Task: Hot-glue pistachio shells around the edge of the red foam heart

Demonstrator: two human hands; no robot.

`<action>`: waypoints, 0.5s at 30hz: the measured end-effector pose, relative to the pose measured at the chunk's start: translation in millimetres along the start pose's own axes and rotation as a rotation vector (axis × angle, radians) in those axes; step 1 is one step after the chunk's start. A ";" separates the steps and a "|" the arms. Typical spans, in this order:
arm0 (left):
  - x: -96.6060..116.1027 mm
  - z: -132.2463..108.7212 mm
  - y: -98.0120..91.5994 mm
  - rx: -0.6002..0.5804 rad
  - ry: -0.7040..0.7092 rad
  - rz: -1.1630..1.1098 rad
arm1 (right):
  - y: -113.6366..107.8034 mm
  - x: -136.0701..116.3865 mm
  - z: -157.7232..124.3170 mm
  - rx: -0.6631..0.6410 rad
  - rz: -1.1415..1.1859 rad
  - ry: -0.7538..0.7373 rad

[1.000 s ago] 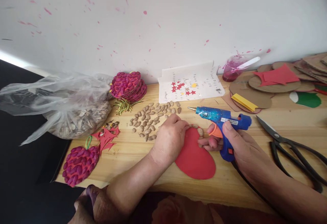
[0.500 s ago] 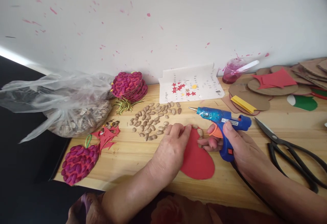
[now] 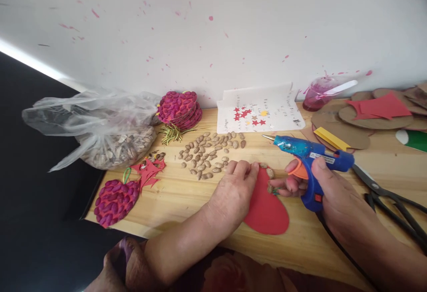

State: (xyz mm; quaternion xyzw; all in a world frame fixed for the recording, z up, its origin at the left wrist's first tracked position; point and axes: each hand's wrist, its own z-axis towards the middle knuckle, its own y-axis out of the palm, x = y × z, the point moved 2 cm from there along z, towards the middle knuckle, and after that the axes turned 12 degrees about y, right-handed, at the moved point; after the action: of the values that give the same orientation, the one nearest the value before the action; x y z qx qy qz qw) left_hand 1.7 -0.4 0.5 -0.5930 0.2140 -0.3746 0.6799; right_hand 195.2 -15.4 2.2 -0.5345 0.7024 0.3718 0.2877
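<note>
Showing now: green cord (image 3: pixel 275 191), perhaps

A craft workspace at a wooden table (image 3: pixel 163 203)
Glue gun (image 3: pixel 300 148), scissors (image 3: pixel 375 186), cardboard cutouts (image 3: pixel 355 137), stained cup (image 3: pixel 313 98) and pink-spattered wall (image 3: pixel 187 38) show it.

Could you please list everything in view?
Wall: one, white, behind
Table: one, brown, below
Bag: one, clear, back left
Ornaments: several, purple, left
Twine: bundle, green-gold, left
Scraps: several, red, left
Seeds: many, brown, mostly centre
Sheet: one, white, back centre
Stars: several, mostly red, on sheet
Cup: one, pink-stained, back right
Stick: one, white, in cup
Cardboard: several, brown, right
Pieces: several, red, yellow, green, right
Scissors: one, black, right
Cutout: one, red, front centre
Glue gun: one, blue, right
Left grip: one, at cutout
Right grip: one, around glue gun
</note>
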 end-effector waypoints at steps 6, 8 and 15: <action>-1.0 3.0 -3.8 -0.033 -0.007 -0.019 | -2.9 0.4 10.6 0.012 0.031 0.000; -1.7 2.8 -3.6 -0.032 -0.011 -0.020 | -3.4 0.0 11.6 0.025 0.035 -0.010; -5.6 -1.1 3.3 -0.014 -0.019 -0.060 | -0.7 -7.1 8.2 0.009 0.026 -0.111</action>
State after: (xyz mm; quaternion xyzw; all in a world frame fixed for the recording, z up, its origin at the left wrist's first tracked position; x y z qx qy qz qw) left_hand -1.7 3.2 -3.7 -0.6073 0.1922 -0.3875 0.6664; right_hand 197.8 -4.8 3.2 -0.5028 0.6938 0.4014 0.3236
